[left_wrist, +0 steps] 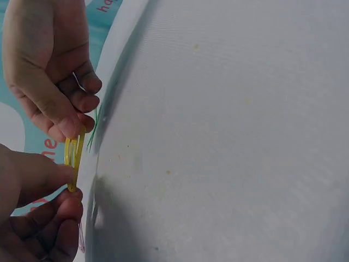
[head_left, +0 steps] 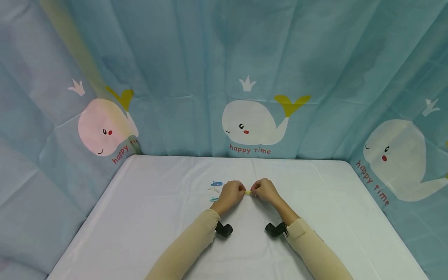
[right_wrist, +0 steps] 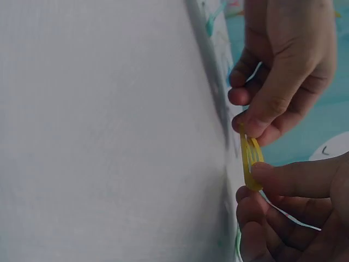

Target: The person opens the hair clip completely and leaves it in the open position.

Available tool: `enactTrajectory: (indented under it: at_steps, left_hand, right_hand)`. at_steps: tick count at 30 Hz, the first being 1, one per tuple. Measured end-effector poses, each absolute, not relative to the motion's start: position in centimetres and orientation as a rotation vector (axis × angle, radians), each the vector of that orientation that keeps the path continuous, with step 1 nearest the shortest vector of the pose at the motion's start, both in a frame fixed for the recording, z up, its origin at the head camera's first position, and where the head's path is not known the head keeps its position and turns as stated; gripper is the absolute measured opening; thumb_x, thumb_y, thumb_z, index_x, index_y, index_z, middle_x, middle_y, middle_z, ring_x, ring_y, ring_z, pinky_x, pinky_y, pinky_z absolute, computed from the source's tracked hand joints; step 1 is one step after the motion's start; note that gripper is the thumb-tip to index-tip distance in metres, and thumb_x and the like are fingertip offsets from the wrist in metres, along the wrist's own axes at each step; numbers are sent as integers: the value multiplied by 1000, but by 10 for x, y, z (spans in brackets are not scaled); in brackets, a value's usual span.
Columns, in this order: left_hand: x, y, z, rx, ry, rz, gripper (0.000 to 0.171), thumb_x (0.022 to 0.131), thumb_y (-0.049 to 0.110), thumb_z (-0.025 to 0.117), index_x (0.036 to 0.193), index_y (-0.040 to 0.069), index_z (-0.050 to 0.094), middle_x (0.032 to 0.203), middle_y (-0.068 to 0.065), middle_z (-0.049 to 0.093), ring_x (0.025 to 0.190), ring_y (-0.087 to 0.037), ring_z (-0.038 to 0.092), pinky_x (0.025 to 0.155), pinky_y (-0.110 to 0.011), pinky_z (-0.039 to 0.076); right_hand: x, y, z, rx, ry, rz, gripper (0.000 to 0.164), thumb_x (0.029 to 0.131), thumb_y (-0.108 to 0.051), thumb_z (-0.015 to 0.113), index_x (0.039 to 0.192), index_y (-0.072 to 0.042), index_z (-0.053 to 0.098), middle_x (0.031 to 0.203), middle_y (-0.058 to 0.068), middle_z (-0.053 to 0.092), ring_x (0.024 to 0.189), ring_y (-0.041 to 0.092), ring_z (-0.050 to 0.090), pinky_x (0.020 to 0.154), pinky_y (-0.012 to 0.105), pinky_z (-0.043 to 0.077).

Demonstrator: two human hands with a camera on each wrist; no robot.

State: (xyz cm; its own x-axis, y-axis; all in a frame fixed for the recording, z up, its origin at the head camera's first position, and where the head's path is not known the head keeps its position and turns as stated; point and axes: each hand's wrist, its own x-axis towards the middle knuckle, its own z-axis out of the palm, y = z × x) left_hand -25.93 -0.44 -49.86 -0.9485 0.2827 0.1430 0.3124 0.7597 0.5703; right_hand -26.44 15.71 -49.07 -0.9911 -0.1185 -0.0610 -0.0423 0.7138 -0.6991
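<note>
Over the white table, the left hand and right hand pinch opposite ends of a yellow hair clip; the step seems to be working it, the next move likely needing even pressure.

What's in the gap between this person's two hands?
A yellow hair clip. The left hand pinches one end and the right hand the other. It shows small in the head view, larger in both wrist views.

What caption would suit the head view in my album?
Left hand and right hand pinch a yellow hair clip over a white table.
</note>
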Motion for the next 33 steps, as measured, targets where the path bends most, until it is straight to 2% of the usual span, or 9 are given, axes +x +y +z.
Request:
enactTrajectory:
  at_steps: [4,10,18,26,33]
  left_hand:
    - [-258,-9,-499,-521,-2866,-1071,7,86,8,70,82,8,75,78,-1,71,71,-11,58,67,-24,47]
    - [-256,-14,-496,-522,-2819,-1226,5,86,9,71,84,8,75,79,-2,72,78,-13,63,67,-21,46]
    - [-248,-20,-495,-549,-2790,-1333,4,86,9,71,90,7,73,81,-3,69,66,-5,52,59,-18,44]
    - [-245,-22,-499,-590,-2665,-1251,4,86,11,73,88,9,76,83,-3,70,67,-6,51,59,-17,42]
    - [-244,-24,-502,-592,-2641,-1270,6,86,12,73,90,11,77,86,-2,71,71,-6,54,63,-17,44]
  right_hand:
    - [-259,159,-486,-142,2767,-1230,7,79,-1,71,73,-4,72,64,3,65,56,12,52,52,24,41]
    - [-254,160,-483,-116,2685,-1367,5,81,-2,70,77,-3,72,66,4,65,55,13,53,51,25,42]
    - [-253,161,-486,-19,2580,-1525,4,81,-2,71,85,0,72,69,6,65,55,13,50,52,26,41]
    - [-252,162,-487,-24,2488,-1659,8,81,-2,70,87,1,75,74,2,71,56,11,52,54,25,44]
    - [-252,165,-487,-65,2466,-1650,12,84,-6,70,92,1,75,80,4,73,60,11,55,58,26,46]
